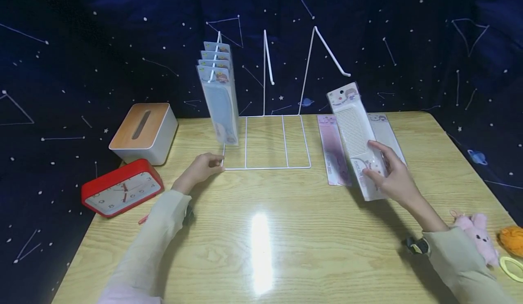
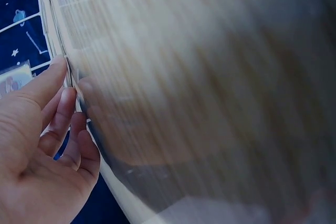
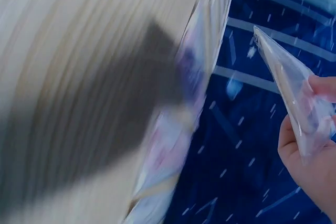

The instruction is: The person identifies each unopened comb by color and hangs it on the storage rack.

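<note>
My right hand [image 1: 394, 177] grips a packaged white comb [image 1: 352, 134] by its lower end, thumb on one side and fingers on the other. The pack is raised and tilted, its hang hole at the top; the right wrist view shows it nearly edge-on. Under it on the table lie a pink packaged comb [image 1: 333, 147] and a pale packaged comb [image 1: 388, 134], partly covered. My left hand [image 1: 202, 168] pinches the front left corner of a white wire display rack [image 1: 269, 168]. Several blue packaged combs [image 1: 218, 100] hang from the rack's left hook. Its middle and right hooks are bare.
At the left stand a tissue box [image 1: 163, 138] with a wooden lid and a red alarm clock [image 1: 122, 188]. A pink plush toy [image 1: 478, 236], an orange ball-like thing [image 1: 511, 239] and a yellow ring [image 1: 510, 268] lie at the right edge. A dark starry cloth [image 1: 122, 45] hangs behind.
</note>
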Action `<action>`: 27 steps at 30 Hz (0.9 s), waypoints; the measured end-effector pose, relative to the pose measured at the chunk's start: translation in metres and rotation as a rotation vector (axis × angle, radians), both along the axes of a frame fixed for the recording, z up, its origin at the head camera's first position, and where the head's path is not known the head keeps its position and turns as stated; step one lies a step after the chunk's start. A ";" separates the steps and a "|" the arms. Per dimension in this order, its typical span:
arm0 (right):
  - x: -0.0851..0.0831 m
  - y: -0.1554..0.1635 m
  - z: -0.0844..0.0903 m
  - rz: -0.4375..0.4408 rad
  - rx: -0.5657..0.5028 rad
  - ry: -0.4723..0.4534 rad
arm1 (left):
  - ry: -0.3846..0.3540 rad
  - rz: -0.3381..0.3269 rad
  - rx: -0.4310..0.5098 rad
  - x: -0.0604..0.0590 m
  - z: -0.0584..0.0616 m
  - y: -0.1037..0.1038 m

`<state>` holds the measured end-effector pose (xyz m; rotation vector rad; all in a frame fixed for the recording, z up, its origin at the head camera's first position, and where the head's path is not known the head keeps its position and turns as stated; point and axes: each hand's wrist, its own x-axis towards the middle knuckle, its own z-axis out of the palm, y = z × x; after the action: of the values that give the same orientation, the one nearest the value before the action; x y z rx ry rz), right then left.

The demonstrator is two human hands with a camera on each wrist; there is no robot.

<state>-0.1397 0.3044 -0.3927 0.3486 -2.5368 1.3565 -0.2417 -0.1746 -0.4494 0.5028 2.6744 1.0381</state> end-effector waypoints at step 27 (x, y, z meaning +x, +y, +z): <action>0.010 -0.112 0.043 0.276 -0.179 0.040 | -0.021 0.007 0.015 0.000 0.000 0.001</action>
<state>-0.1294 0.1919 -0.3495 0.7023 -2.3776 1.6418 -0.2418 -0.1734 -0.4497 0.4830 2.6534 1.0600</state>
